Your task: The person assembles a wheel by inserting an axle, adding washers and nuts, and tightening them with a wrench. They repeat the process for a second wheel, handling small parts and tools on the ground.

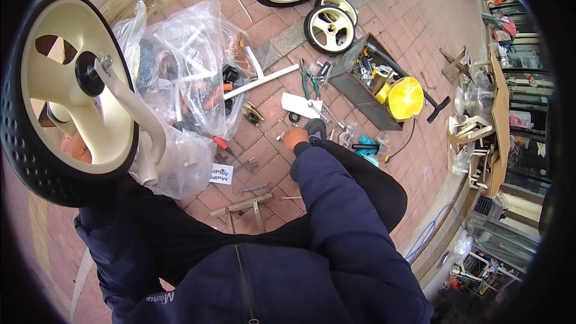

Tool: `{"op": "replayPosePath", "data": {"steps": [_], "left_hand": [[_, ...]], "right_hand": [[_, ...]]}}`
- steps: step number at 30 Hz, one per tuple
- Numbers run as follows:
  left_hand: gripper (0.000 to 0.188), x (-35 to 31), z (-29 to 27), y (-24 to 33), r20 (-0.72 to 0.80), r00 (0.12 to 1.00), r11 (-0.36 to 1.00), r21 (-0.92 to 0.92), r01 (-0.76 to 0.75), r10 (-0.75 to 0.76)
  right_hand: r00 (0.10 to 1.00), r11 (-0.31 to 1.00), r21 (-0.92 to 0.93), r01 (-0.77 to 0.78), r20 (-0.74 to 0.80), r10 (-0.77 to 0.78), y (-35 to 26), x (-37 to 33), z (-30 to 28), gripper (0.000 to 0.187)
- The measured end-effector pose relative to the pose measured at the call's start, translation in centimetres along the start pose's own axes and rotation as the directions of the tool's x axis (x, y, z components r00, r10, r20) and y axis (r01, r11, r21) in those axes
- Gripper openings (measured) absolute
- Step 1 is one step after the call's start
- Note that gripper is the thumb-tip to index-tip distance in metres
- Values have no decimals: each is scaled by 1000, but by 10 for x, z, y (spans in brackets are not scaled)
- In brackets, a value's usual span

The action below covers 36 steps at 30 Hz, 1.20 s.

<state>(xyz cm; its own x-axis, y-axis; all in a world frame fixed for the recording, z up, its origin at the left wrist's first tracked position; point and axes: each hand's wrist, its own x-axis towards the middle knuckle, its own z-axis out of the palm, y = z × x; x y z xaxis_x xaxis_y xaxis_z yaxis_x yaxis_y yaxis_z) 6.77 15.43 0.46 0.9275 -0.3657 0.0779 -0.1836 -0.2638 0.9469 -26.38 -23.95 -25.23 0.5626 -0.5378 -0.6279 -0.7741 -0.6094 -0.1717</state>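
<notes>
A large cream wheel point(108, 121) with a black tyre is raised at the left, close to me. A cream curved fork arm point(144, 111) is fixed at its hub by a bolt. Behind the wheel, my left hand point(78, 149) shows only in part through a gap between the spokes, and it holds the wheel up. My right hand point(294, 137) reaches down to the bricks beside my shoe point(315, 129). Its fingers are closed together around a small pale piece that I cannot make out. Just beyond it lie a black ring point(294, 117) and a white paper point(298, 105).
Clear plastic wrapping point(186, 48) covers white frame tubes at the left. A metal toolbox point(366, 93) with a yellow round thing point(405, 98) stands at the right. Pliers point(306, 81), a red-handled screwdriver point(221, 143) and spanners lie about. Two small wheels point(329, 30) are farther off.
</notes>
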Motion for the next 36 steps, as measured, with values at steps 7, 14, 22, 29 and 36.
{"op": "replayPosePath", "data": {"steps": [7,14,22,29,36], "left_hand": [[34,-19,-16,4,-18,995,987,126,104,-102],[32,-30,-22,13,-28,982,964,188,187,-185],[29,-49,-23,23,-26,977,961,178,213,-212],[27,-59,-24,32,-14,972,958,169,232,-233],[25,-75,-15,45,12,971,964,130,233,-237]], "right_hand": [[938,969,-81,-233,-282,202,93,43,-32,31],[887,943,148,-300,-320,332,113,51,-31,25],[895,891,90,446,-10,-447,-22,6,9,21],[638,644,-163,747,449,-626,-43,-98,122,18],[687,706,-182,684,487,-540,-47,-105,140,17]]}}
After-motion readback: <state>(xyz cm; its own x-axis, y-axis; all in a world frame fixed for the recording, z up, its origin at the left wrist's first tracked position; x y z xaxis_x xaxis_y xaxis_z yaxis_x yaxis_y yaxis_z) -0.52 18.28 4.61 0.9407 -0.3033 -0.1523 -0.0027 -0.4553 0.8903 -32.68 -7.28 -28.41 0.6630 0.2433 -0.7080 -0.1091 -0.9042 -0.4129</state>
